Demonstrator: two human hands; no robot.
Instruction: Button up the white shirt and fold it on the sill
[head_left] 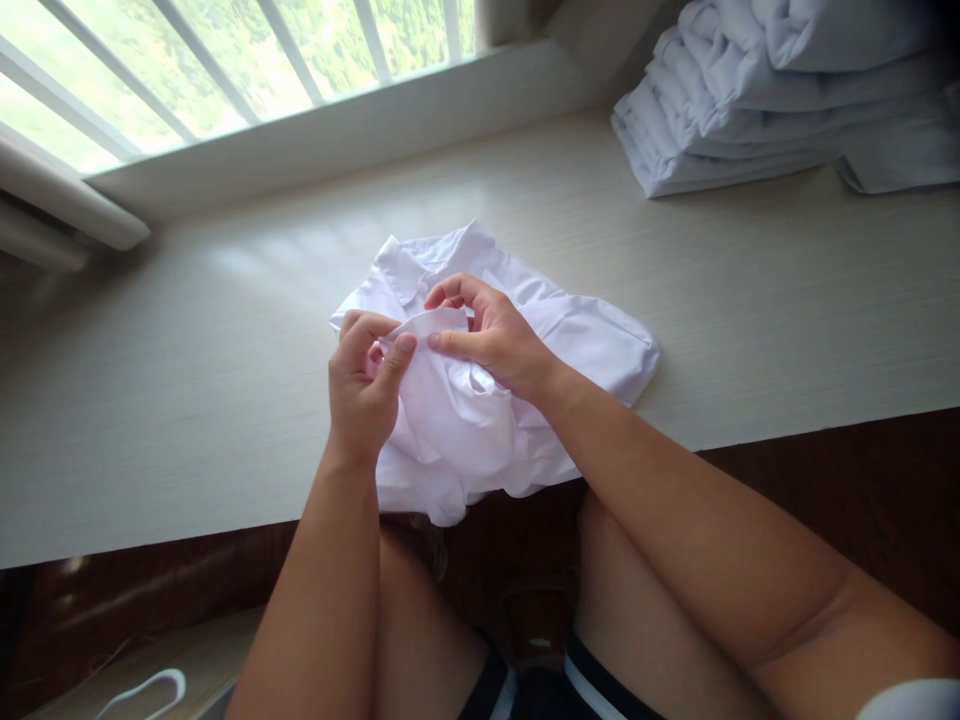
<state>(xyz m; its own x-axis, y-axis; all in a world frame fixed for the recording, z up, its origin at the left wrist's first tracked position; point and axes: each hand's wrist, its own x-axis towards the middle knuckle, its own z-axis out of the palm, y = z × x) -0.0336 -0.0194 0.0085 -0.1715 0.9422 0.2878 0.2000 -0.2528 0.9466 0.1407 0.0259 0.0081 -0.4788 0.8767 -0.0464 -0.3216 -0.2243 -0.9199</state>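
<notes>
— What do we have in hand?

— A crumpled white cotton shirt (540,340) with its collar turned toward the window. It lies near the front edge of the pale wood-grain tabletop (187,380), and its lower folds hang over that edge toward our knees.

— And how do our hands sit on it?

— Our left hand (364,385) pinches a raised fold of the fabric between thumb and curled fingers. Our right hand (491,335) meets it from the other side, thumb and forefinger closed on the same fold, the other fingers arched above it. The two hands are almost touching over the middle of the shirt.

— What lies further out?

— A stack of folded white garments (772,90) sits at the far right corner of the tabletop, well apart from the shirt. Behind the table runs a white barred window (225,60) with green beyond it. Down at the lower left, a white plastic hanger (150,690) lies beside our left forearm.
</notes>
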